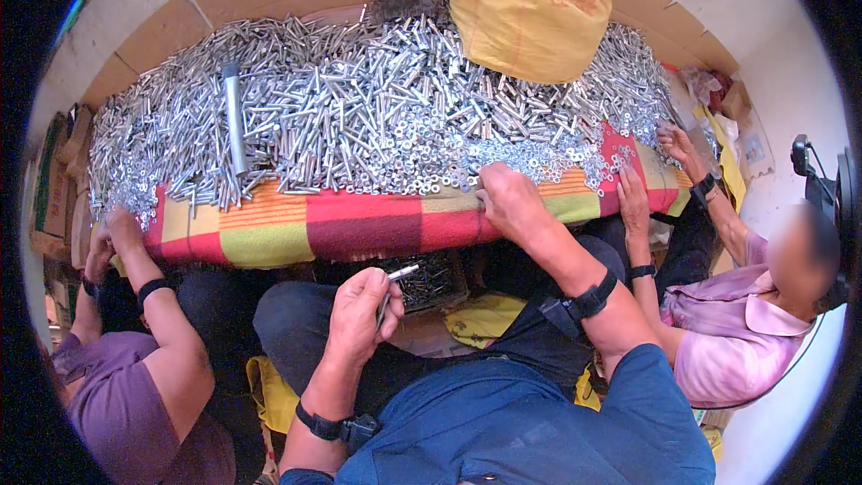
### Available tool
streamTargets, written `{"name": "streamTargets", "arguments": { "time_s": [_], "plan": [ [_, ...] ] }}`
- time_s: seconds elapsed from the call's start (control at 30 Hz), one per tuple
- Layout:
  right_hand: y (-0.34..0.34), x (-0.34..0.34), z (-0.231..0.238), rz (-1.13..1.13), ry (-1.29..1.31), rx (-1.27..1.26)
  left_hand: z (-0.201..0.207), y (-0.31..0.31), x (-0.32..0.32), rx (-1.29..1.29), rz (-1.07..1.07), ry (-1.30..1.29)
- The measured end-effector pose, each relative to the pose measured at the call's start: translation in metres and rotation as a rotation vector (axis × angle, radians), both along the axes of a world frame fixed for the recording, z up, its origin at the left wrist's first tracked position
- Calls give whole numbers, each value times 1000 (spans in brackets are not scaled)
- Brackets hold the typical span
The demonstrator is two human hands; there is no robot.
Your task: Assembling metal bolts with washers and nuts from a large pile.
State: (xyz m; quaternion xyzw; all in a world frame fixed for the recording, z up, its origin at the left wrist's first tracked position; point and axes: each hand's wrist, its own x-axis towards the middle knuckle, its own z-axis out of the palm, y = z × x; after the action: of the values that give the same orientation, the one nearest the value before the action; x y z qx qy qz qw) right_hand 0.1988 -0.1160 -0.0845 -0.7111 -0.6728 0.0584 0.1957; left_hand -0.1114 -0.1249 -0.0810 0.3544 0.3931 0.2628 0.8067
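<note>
In front of my body, my left hand [361,303] is closed round a silvery anchor bolt [404,273], whose end sticks out to the right past the thumb. A second thin metal piece seems to lie in the palm, mostly covered by the fingers. My right hand [512,201] reaches to the near edge of the heap, its fingers curled together beside the loose nuts and washers [422,181]. What those fingers pinch, if anything, is hidden. Behind them spreads a large pile of metal bolts [359,108] on a checked cloth [364,220].
A thick metal tube [235,121] rests upon the pile. A yellow sack [530,13] overhangs the far side. One co-worker [135,377] sits at the left, another [727,332] at the right, both with hands at the pile. Below the cloth is a container of metal parts [431,283].
</note>
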Motion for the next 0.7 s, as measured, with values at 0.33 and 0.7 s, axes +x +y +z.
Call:
{"name": "streamTargets", "arguments": {
  "time_s": [0.33, 0.7],
  "plan": [
    [-17, -69, 45, 40, 1099, -308, -2, 2, -1, -53, 64, -45],
    [-28, -109, 40, 86, 1320, -362, -5, 2, -3, -87, 112, -134]
  ]
}}
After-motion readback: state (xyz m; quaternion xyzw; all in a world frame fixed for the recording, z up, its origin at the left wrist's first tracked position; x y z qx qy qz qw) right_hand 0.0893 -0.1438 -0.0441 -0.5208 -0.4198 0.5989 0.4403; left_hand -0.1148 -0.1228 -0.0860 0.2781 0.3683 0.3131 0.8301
